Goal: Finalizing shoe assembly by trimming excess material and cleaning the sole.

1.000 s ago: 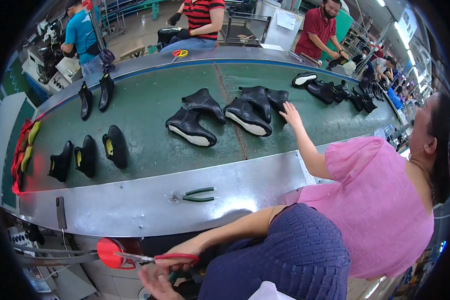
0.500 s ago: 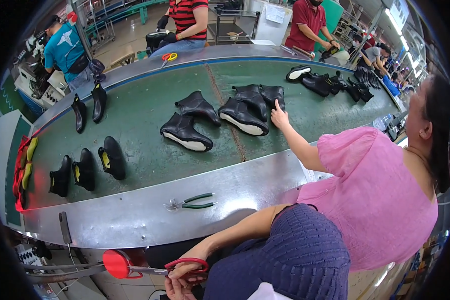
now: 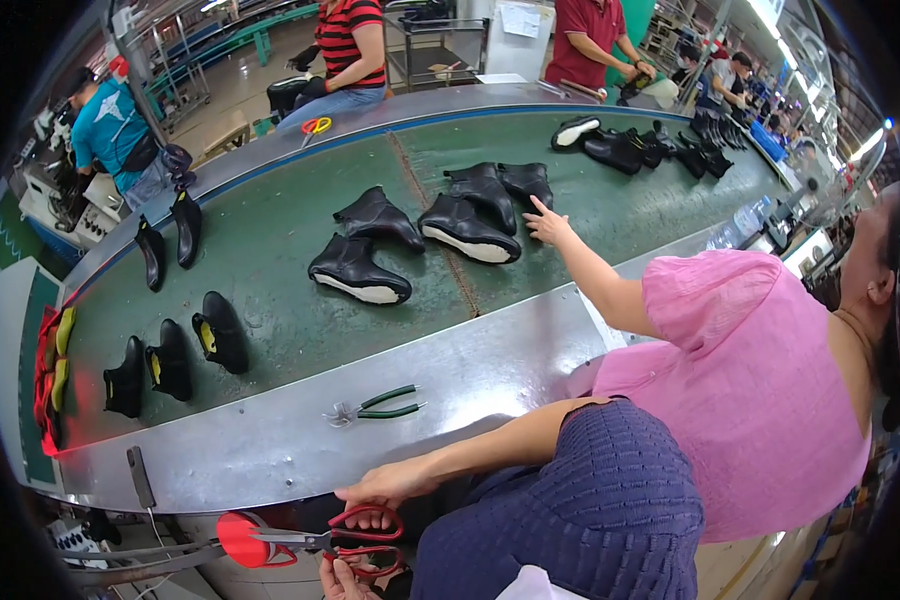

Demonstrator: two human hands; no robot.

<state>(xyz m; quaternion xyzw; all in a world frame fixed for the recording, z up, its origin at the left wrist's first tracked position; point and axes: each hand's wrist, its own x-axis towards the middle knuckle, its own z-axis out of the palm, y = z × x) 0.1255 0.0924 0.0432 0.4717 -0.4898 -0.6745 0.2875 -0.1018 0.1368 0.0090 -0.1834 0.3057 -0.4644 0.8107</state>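
From where I stand, the thing in hand is a pair of red-handled scissors (image 3: 310, 541), held low beside the near edge of the workbench (image 3: 530, 350), below its metal rim. The person's right hand (image 3: 395, 484) has its fingers closed round the upper loop, thumb lying apart along the top; the left hand (image 3: 348, 580) is just beneath, near the lower loop, though from here I can't tell whether it grips or merely steadies. The blades point toward a red disc (image 3: 238, 540). I'd expect the scissors to be light enough for one hand, rigid in the steel, smooth but not slippery at the loops, and hardly fragile; the loops are the place to take hold, well clear of the edges. Counting along the bench, I make it five black boots in the middle group (image 3: 358, 270), three black boots in the front left group (image 3: 170, 365) and two black shoes behind them (image 3: 188, 232). A co-worker's hand (image 3: 547, 224) reaches to the rightmost middle boot. There is one pair of green-handled pliers (image 3: 390, 396) on the metal rim, one slim dark device (image 3: 141, 478) nearer the left end, one pair of red-and-yellow scissors (image 3: 316, 127) on the far side, and one clear bottle (image 3: 745, 222) to the right.
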